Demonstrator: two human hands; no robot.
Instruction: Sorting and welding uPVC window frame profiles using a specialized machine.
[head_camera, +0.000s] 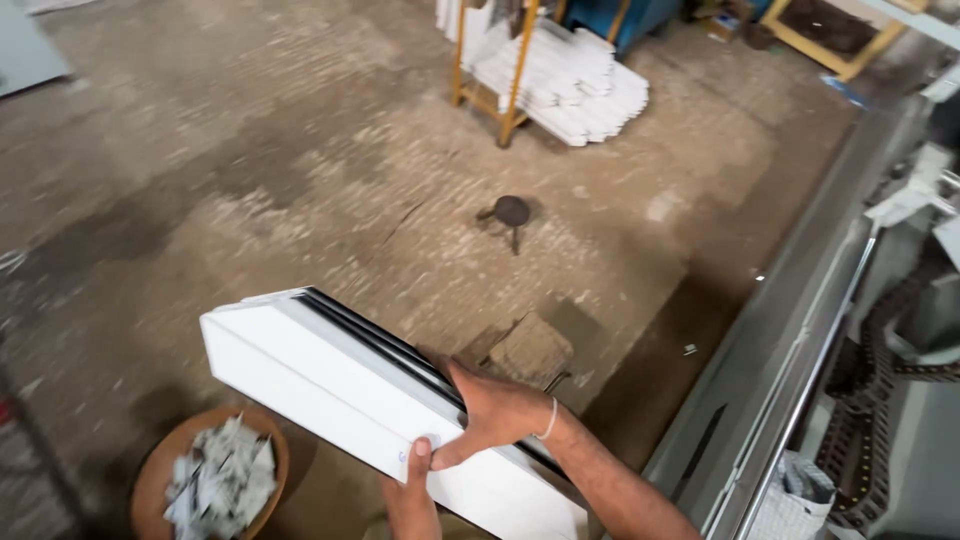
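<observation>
A person is carrying a long white plastic window-frame profile with black rubber seals over a dusty concrete floor. The right hand is gripping its upper edge from above; the left hand is supporting it from below, thumb pressed on the white face. The profile is stretching away from both hands, up and to the left. A steady two-handed hold near its balance point should keep it level. A round brown basket of white scraps is sitting below.

The white profile runs off the bottom edge — the left hand under it is mostly cut off too.
</observation>
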